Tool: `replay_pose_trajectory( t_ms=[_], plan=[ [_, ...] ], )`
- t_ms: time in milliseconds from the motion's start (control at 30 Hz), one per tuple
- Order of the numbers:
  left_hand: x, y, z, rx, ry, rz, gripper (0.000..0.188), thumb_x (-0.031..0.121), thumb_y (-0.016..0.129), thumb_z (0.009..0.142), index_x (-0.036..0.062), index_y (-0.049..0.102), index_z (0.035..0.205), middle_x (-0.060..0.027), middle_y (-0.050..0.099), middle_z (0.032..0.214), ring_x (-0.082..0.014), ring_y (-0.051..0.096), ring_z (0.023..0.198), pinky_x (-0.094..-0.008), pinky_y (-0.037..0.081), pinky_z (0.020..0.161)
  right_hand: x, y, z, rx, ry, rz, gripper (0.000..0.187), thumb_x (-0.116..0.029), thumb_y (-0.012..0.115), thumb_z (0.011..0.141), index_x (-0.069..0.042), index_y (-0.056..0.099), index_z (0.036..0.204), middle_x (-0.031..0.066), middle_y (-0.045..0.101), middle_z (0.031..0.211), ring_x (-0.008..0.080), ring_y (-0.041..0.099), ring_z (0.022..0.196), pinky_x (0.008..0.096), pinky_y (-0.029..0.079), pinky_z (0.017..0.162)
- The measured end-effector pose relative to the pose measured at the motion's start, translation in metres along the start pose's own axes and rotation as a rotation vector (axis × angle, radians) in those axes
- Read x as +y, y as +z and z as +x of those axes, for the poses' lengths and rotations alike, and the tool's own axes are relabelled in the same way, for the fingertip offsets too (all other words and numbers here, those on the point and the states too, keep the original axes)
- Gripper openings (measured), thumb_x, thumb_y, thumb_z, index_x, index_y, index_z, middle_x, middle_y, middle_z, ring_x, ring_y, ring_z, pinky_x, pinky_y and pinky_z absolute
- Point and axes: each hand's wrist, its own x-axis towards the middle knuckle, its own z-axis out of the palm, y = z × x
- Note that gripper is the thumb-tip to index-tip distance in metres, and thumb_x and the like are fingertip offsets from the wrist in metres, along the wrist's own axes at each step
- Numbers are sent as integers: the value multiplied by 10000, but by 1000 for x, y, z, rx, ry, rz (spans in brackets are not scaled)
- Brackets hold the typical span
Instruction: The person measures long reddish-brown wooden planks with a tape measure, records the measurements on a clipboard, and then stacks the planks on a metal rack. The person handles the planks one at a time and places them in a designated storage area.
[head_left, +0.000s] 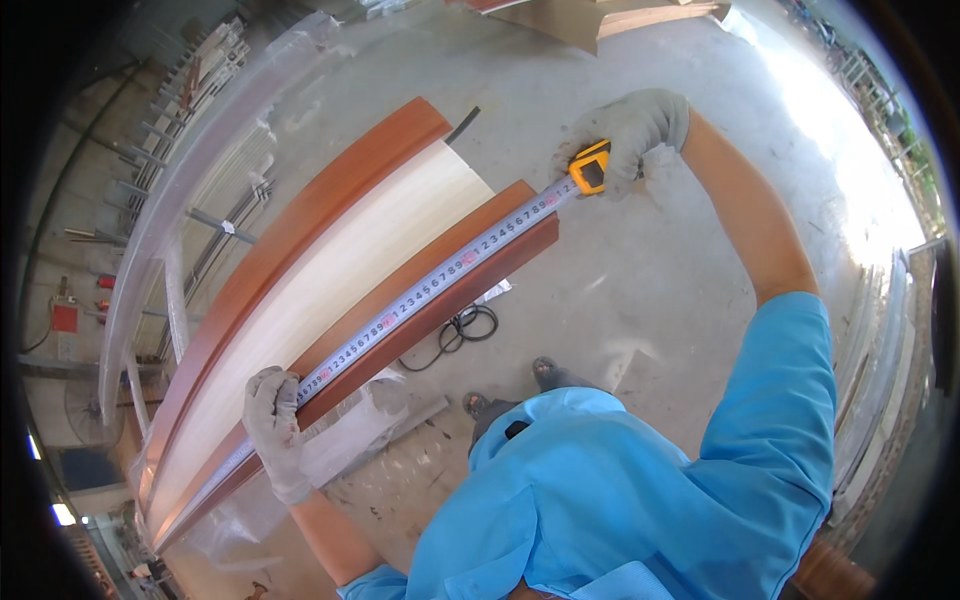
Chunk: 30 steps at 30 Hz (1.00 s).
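Note:
A yellow and black tape measure [590,167] is gripped in my gloved right hand [640,130], just past the near right end of a long reddish-brown profile [420,318]. Its pale blade [430,288] runs out along the profile, lying between two raised brown edges, and continues beyond my left hand toward the far left end. My gloved left hand [272,425] is at the profile's near edge with its fingers curled over the blade. A pale flat panel [350,235] and a wider brown profile [300,225] lie alongside.
Racks of long bars [200,70] and a plastic-wrapped length [170,190] stand at the left. A black cable [465,328] lies coiled on the concrete floor [640,270] near my feet. Cardboard [570,22] sits at the top, and long stacked pieces [885,370] line the right.

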Motion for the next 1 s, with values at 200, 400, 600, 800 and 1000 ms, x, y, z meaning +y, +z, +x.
replay_pose_trajectory(
  t_ms=[200,400,600,800,1000],
  plan=[
    [10,4,7,-6,-29,46,189,154,704,921,-25,645,903,-133,620,945,-253,596,880,-339,473,801,15,0,9,15,-126,-62,585,-109,791,666,-38,648,1230,36,635,912,145,601,715,286,481,546],
    [8,6,7,-4,-34,12,216,169,756,871,-16,645,887,-135,612,941,-275,600,977,-359,465,856,17,3,11,49,-103,-64,731,-260,858,519,-57,696,1202,52,683,1035,203,615,913,316,518,815],
    [-1,7,6,-11,-6,11,201,141,777,847,-12,653,887,-140,617,964,-291,605,1035,-370,462,896,16,5,12,67,-104,-118,742,-268,867,515,-64,698,1208,59,694,1052,216,633,938,327,525,838],
    [4,7,4,-8,9,9,190,119,778,833,-14,655,890,-144,629,989,-277,611,1019,-353,472,866,14,7,9,84,-139,-152,726,-281,884,559,-60,688,1222,50,702,1057,201,647,934,332,532,835],
    [8,8,15,-64,18,174,179,175,699,800,10,638,832,-126,600,858,-330,556,804,-433,460,736,-2,7,-10,-24,-165,-68,732,-169,867,556,-25,654,1242,64,695,1007,168,645,819,301,542,723]
  ],
)
